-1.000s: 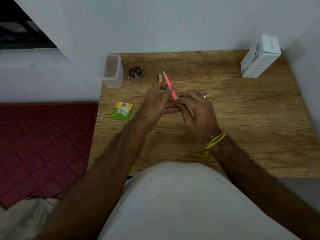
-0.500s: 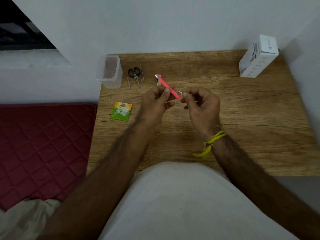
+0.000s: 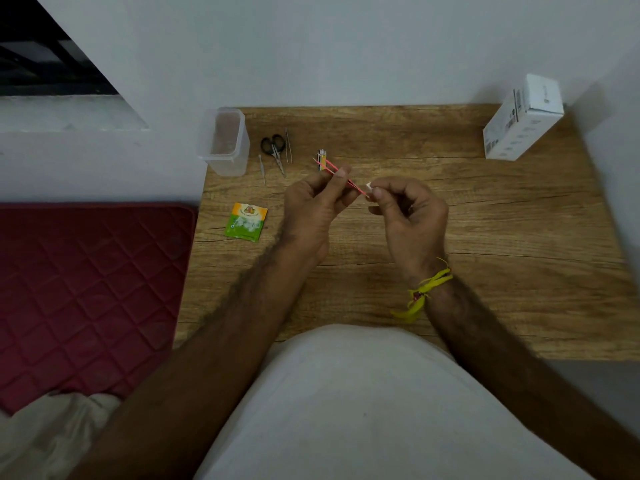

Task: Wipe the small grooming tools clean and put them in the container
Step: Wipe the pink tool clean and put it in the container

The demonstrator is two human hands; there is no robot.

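My left hand (image 3: pixel 313 206) pinches the pink tweezers (image 3: pixel 341 177) above the table (image 3: pixel 502 216); my right hand (image 3: pixel 407 216) pinches a white wipe (image 3: pixel 369 186) at their tip. Container (image 3: pixel 224 142) at ten o'clock.

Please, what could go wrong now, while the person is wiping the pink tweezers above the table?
1. The left hand pinches the pink tweezers only near the middle, so the wipe's rubbing could twist them loose.
2. The right hand holds just a tiny white wipe at the tips, which might prick a finger.
3. The container stands at the table edge; a careless drop-in might tip it off.
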